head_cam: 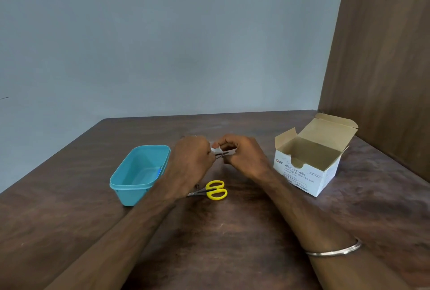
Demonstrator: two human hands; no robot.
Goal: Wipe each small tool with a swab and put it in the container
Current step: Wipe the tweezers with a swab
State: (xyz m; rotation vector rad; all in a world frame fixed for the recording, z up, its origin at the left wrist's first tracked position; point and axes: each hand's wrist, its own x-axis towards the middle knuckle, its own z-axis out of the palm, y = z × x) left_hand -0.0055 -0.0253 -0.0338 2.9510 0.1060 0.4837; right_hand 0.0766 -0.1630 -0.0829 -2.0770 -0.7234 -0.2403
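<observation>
Dark, thin tool point(221, 155), likely tweezers, sits between our two hands above the tabletop point(232, 231). Left hand point(190, 161) pinches its near end; right hand point(242, 155) pinches a white swab point(215, 149) against the tip. We judge this the wiping step, first tool. Teal container point(139, 173) just left of the left hand, nothing visible inside. Yellow-handled scissors point(211, 191) lie flat below the hands, untouched. Open swab box point(311, 161) off to the right. Next: finish the wipe, carry the tool left, drop it in.
</observation>
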